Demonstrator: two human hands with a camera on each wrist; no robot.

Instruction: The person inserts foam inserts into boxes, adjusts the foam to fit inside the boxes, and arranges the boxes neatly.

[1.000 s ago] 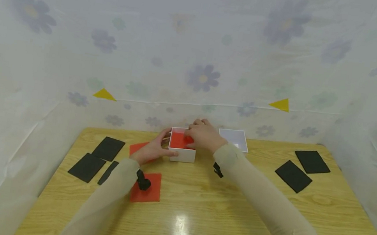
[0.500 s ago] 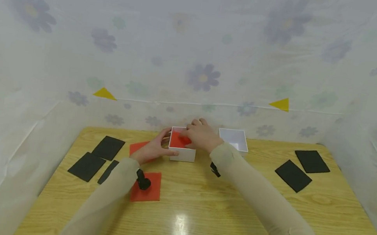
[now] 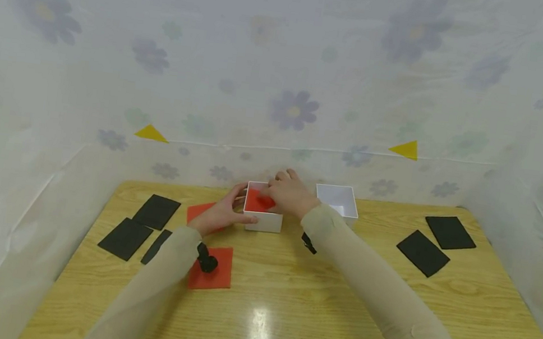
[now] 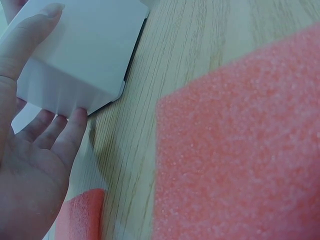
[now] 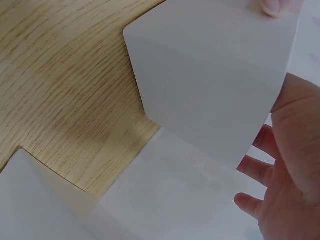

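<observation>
1. Far left of the wooden table [image 3: 285, 307]: three black foam squares [image 3: 156, 212], two lying flat side by side and a third partly hidden under the left sleeve [image 3: 157, 274].
2. Just right of those: a red foam square [image 3: 211, 276] lying flat near the left forearm, with a small black wrist mount on top of it; a second red foam square [image 3: 198, 211] further back, partly under the left hand.
3. Left hand [image 3: 219, 217] against the left side of the white box [image 3: 265, 222], thumb along the front wall, fingers [image 4: 70, 135] relaxed and touching the side wall; steadying rather than clenched.
4. White box near the middle of the table, towards the back edge, open at the top, with a red foam piece [image 3: 258, 202] inside, lying tilted rather than flat.
5. Right hand [image 3: 290, 193] over the top of the box, fingers curled down onto the red foam piece inside; from the head view the foam seems pinched or pressed, but exactly how cannot be told. From the right wrist view only the outer wall of the box [image 5: 210, 85] and loosely bent fingers [image 5: 255, 202] visible.
6. Just right of the box, not touching it: a second white box [image 3: 338, 199], open and showing a white inside.
7. Far right: two more black foam squares [image 3: 423, 253], lying flat and close together, well apart from the hands.
8. Behind the table: a pale sheet [image 3: 282, 80] printed with flowers.
</observation>
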